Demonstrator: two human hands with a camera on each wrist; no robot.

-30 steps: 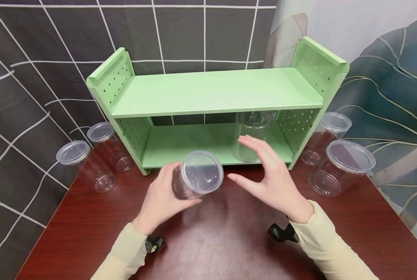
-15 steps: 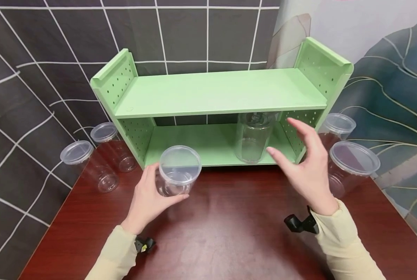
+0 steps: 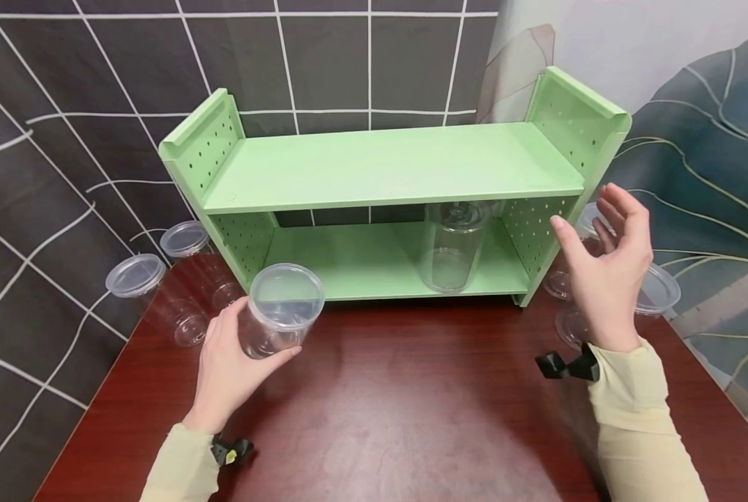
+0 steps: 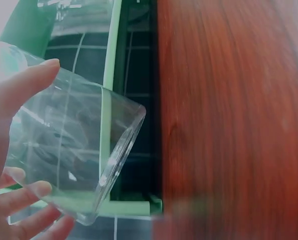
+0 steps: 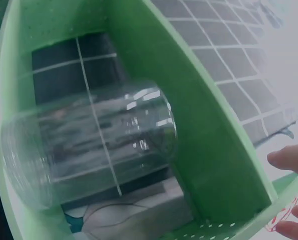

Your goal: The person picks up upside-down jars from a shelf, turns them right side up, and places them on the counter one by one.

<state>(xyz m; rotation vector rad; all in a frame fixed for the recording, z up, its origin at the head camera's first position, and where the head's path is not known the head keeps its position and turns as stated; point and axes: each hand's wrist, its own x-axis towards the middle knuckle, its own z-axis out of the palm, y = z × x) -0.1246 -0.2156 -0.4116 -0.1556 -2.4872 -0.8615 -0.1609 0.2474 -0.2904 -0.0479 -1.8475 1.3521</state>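
My left hand (image 3: 226,362) grips a clear plastic jar (image 3: 286,300) with a translucent lid, in front of the shelf's left part. In the left wrist view thumb and fingers curl round that jar (image 4: 78,135), whose base is off the table. My right hand (image 3: 612,279) is raised at the shelf's right end, thumb and fingers spread, holding nothing. Behind it stand two lidded clear jars, a front jar (image 3: 659,287) and a rear jar (image 3: 558,284), both partly hidden. Another clear jar (image 3: 452,251) stands on the lower tier of the green shelf (image 3: 386,164).
Left of the shelf, two more lidded jars stand on the table, a nearer jar (image 3: 136,275) and a farther jar (image 3: 185,239). The dark red table (image 3: 399,418) extends in front. A grey tiled wall covering (image 3: 323,63) is behind.
My left hand has carried its jar leftward from the middle. My right hand has moved right and up, from before the shelved jar to before the right-hand jars.
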